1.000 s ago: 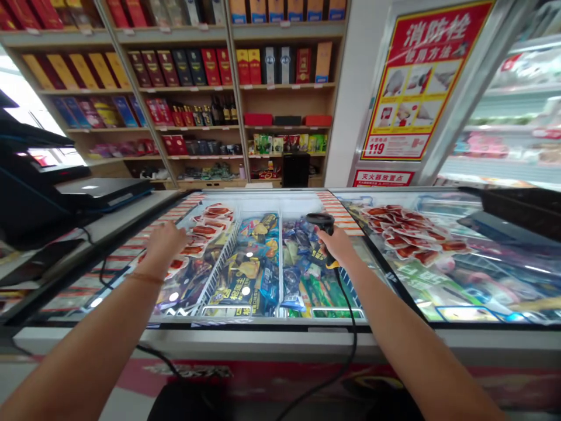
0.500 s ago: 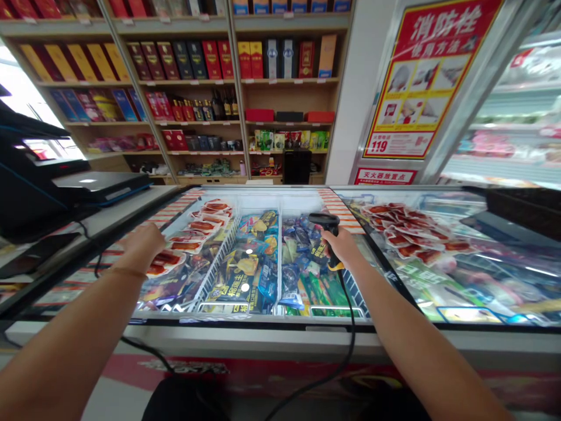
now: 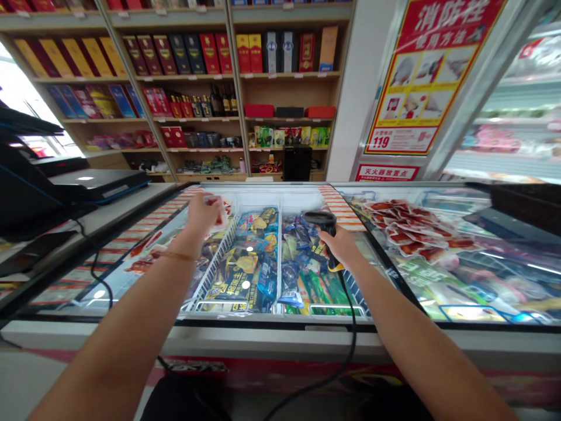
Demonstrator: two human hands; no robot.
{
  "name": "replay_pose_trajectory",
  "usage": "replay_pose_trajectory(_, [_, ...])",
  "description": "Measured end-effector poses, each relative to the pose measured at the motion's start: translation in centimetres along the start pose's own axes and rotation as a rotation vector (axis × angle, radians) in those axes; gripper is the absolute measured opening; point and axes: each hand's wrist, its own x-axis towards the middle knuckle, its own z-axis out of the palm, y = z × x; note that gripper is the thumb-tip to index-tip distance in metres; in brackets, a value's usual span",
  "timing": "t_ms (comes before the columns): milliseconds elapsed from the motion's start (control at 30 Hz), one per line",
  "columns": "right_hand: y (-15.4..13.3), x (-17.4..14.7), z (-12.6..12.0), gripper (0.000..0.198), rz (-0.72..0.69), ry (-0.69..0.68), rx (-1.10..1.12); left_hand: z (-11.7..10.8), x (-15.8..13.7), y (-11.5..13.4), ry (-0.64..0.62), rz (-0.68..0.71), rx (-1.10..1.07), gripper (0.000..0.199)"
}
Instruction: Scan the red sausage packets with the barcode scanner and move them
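My right hand (image 3: 339, 241) is wrapped round the grip of a black barcode scanner (image 3: 322, 220), held over the chest freezer with its cable hanging down. Over the far left part of the freezer, my left hand (image 3: 201, 211) is closed on a clear sealed packet of reddish-brown meat (image 3: 220, 213), partly hidden by the fingers. More such meat packets (image 3: 142, 266) lie on the left side of the freezer, some behind my left forearm. A larger pile of meat packets (image 3: 414, 225) lies on the right side.
The freezer's white wire baskets (image 3: 221, 252) hold colourful frozen packs (image 3: 236, 280). A dark counter device (image 3: 99, 184) stands on the left, its black cord (image 3: 94, 266) hanging over the freezer edge. Shelves with boxes (image 3: 188, 55) rise behind; a dark box (image 3: 526, 204) sits at right.
My left hand has moved right and away from me, and a meat packet now shows in its fingers. The right hand with the scanner has barely moved.
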Motion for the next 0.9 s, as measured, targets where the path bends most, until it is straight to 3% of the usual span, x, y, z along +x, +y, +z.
replay_pose_trajectory(67, [-0.2,-0.3,-0.1,0.013,-0.008,-0.007,-0.011,3.3,-1.9,2.0,-0.110,-0.142,-0.339,0.010])
replay_pose_trajectory(167, [-0.6,-0.9,-0.2,0.016,-0.014,-0.022,-0.060,8.0,-4.9,4.2,-0.219,-0.445,-0.728,0.013])
replay_pose_trajectory(267, [-1.0,-1.4,-0.2,0.019,-0.008,-0.041,-0.142,11.0,-7.1,5.4,-0.227,-0.665,-0.960,0.017])
replay_pose_trajectory(333, [-1.2,-1.6,0.0,0.018,-0.011,-0.050,-0.197,11.8,-7.8,5.7,-0.244,-0.727,-1.039,0.017])
replay_pose_trajectory(500, [-1.6,-2.1,0.4,0.015,-0.046,-0.075,-0.257,12.0,-8.2,5.2,-0.335,-0.683,-1.063,0.015])
replay_pose_trajectory(900, [-2.2,-3.3,1.2,0.015,-0.077,-0.144,-0.265,13.2,-8.7,4.6,-0.331,-0.529,-0.995,0.005])
